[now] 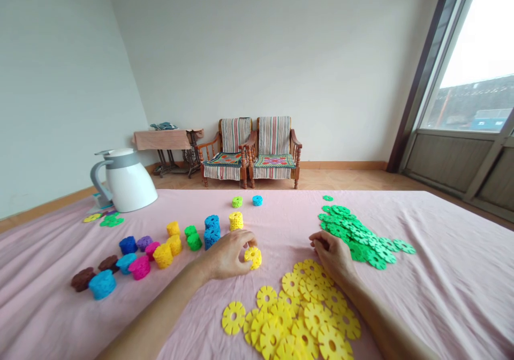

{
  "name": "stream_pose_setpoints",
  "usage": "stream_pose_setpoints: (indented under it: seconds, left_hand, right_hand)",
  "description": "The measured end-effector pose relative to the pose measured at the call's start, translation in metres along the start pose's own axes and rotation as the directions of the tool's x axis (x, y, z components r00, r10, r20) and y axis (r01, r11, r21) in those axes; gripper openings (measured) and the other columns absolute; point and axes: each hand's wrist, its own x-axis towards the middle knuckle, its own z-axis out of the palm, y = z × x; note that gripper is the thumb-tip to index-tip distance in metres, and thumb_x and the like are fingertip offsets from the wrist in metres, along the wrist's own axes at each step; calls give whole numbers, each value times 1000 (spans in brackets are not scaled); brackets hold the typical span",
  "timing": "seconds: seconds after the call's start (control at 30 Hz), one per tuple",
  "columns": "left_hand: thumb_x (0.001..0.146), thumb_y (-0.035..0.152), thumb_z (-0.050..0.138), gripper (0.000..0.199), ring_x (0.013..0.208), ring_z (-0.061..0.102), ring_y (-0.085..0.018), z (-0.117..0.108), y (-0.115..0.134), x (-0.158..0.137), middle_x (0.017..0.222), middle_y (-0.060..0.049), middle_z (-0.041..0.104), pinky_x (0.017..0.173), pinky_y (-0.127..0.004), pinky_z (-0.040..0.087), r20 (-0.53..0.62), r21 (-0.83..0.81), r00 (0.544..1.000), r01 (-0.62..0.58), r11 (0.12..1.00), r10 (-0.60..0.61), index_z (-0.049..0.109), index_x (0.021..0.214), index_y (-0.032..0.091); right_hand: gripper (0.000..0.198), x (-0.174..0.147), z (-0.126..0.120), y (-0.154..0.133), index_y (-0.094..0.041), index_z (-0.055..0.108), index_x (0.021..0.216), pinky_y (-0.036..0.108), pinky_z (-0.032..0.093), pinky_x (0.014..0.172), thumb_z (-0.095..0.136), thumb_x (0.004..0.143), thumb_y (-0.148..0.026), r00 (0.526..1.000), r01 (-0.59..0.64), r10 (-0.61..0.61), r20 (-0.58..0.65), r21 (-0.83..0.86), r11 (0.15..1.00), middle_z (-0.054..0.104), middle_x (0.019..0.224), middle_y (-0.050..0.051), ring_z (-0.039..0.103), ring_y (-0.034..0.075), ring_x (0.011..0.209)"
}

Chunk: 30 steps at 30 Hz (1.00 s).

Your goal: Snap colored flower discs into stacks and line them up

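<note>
My left hand (pixel 231 254) is closed on a short stack of yellow notched plastic discs (pixel 253 258), thumb on the near side and fingers curled over the far side. Just behind it stands a taller yellow stack (pixel 236 220). My right hand (pixel 332 254) hovers between the loose yellow discs (pixel 299 317) and the green disc pile (pixel 355 237). Its fingers are curled and pressed together; anything inside them is hidden. A single yellow disc (pixel 233 317) lies left of the loose yellow heap.
Stacks in several colours, among them blue (pixel 212 232), orange (pixel 163 255) and brown (pixel 82 279), stand to the left. A white jug (pixel 128 180) is at the far left of the pink cloth (pixel 281 207). Small lime (pixel 237 202) and blue (pixel 257 200) stacks sit near the far edge.
</note>
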Motion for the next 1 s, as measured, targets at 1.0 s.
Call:
stream_pose_setpoints:
  seconds: [1.0]
  left_hand:
    - [64,28,65,23,80,57,-21,37,64,20,86,-5,60,71,-29,46,109,16,975,-197,980,194,61,84,19]
  right_hand:
    - [23,0,0,-2,-21,65,79,25,43,58,44,73,-28,1000,-2,2,-6,-14,1000,67,68,1,60,17,61]
